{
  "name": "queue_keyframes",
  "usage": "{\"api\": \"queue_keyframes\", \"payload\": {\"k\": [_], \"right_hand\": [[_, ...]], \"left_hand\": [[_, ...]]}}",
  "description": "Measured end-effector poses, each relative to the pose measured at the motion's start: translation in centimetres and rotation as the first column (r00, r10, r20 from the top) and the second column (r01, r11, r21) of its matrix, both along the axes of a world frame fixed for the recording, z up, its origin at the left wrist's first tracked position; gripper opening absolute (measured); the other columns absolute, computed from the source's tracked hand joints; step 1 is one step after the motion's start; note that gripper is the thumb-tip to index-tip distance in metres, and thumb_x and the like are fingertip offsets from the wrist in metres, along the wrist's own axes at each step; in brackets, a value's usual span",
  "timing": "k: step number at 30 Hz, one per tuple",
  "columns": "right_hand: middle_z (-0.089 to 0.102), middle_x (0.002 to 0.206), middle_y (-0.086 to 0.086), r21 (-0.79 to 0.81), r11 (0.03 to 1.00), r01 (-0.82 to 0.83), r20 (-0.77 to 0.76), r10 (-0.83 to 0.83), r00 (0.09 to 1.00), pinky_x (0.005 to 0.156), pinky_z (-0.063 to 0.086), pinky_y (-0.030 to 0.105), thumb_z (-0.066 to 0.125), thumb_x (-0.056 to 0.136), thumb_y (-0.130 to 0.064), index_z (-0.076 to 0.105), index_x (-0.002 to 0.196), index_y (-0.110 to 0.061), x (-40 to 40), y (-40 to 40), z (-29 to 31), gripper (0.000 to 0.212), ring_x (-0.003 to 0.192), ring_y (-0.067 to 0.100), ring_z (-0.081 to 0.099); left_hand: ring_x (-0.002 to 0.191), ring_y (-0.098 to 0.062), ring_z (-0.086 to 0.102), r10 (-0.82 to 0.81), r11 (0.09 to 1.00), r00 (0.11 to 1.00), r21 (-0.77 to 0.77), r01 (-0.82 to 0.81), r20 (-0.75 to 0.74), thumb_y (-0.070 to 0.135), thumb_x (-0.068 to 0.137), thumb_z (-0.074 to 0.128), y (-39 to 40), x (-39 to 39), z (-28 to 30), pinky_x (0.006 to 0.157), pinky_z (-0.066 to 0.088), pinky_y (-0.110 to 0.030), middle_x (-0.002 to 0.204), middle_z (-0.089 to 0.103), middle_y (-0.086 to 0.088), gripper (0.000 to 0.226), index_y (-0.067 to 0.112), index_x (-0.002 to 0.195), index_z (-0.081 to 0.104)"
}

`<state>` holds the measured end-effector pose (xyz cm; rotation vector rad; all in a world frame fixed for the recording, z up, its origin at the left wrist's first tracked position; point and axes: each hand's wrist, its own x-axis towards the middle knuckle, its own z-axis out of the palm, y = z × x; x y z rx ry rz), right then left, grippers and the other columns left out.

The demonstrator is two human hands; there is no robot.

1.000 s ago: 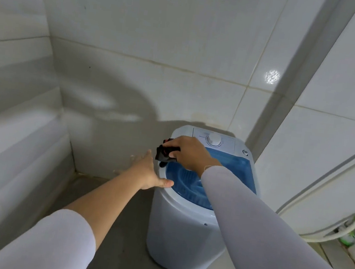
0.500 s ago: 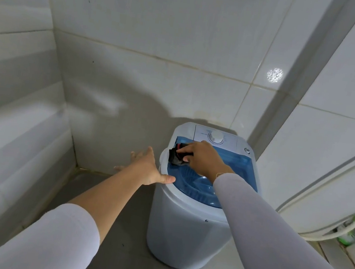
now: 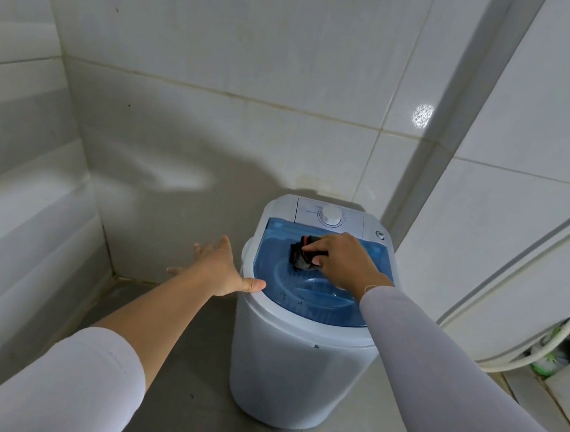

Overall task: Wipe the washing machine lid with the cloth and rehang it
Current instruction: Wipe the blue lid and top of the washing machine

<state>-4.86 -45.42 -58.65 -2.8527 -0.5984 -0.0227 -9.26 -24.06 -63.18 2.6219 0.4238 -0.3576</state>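
two bare hands are at work over a small white top-loading washing machine (image 3: 296, 371) standing on the floor in a tiled corner. furthest left, the left hand (image 3: 221, 271) is spread flat with its fingers wide and holding nothing, its thumb resting on the white rim at the lid's left edge, apparently to steady the machine. next comes the translucent blue lid (image 3: 317, 293), closed, with a few dark specks visible near its front left. further right, the dark cloth (image 3: 301, 257), showing a touch of red, is bunched and pressed on the lid's rear middle, just in front of the white dial (image 3: 329, 216). the right hand (image 3: 342, 260) has its fingers curled tight around that cloth. judging by this, wiping is under way: the front of the lid likely needs passes, and rehanging is not yet done; no hook is in view.
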Motion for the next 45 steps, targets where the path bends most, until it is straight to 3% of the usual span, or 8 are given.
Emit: {"api": "queue_keyframes", "payload": {"k": [18,34,38,42,45], "right_hand": [[0.061,0.130,0.003,0.000,0.983,0.183,0.005,-0.183,0.983,0.095,0.045,0.033,0.051,0.091,-0.010,0.064,0.119,-0.024,-1.4,-7.7,0.1,0.034,0.111,0.027,0.056],[0.066,0.117,0.013,0.165,0.905,0.393,0.001,-0.399,0.917,0.087,0.046,0.033,0.048,0.090,-0.007,0.067,0.115,-0.020,-3.7,-13.7,0.4,0.034,0.105,0.032,0.057],[0.064,0.122,0.013,0.238,0.928,0.287,0.059,-0.309,0.949,0.095,0.045,0.034,0.050,0.089,-0.008,0.065,0.118,-0.019,-3.2,-10.4,3.4,0.034,0.110,0.032,0.056],[0.064,0.122,0.006,0.264,0.960,0.092,0.052,-0.109,0.993,0.090,0.043,0.027,0.053,0.089,-0.011,0.062,0.120,-0.024,-2.7,-4.2,5.2,0.035,0.109,0.027,0.058],[0.062,0.126,0.005,0.234,0.971,-0.035,0.027,0.030,0.999,0.096,0.043,0.032,0.052,0.090,-0.012,0.061,0.122,-0.024,-2.3,0.6,5.3,0.035,0.114,0.026,0.055]], "left_hand": [[0.149,-0.033,0.000,-0.002,0.995,1.000,0.096,0.001,0.015,0.073,0.061,0.067,-0.5,-0.3,0.5,0.115,0.020,-0.058,0.161,0.006,-0.011,0.130,0.012,0.152,-0.002],[0.148,-0.035,0.004,-0.012,0.991,1.000,0.136,0.008,0.024,0.077,0.058,0.064,-0.1,0.4,-0.1,0.115,0.020,-0.059,0.161,0.008,-0.010,0.132,0.012,0.152,0.000],[0.148,-0.036,0.006,-0.018,0.988,0.999,0.155,0.013,0.032,0.078,0.058,0.064,-0.2,0.3,0.0,0.114,0.023,-0.059,0.161,0.010,-0.011,0.131,0.014,0.152,0.000],[0.148,-0.035,0.002,0.011,0.994,0.999,0.108,-0.014,0.035,0.076,0.060,0.065,-0.2,-0.1,0.0,0.114,0.022,-0.059,0.161,0.007,-0.011,0.130,0.015,0.152,-0.002],[0.148,-0.035,-0.002,0.024,0.999,0.999,0.047,-0.026,0.038,0.072,0.062,0.067,-0.4,-0.7,0.4,0.115,0.018,-0.061,0.161,0.005,-0.010,0.128,0.014,0.152,-0.003]]}}
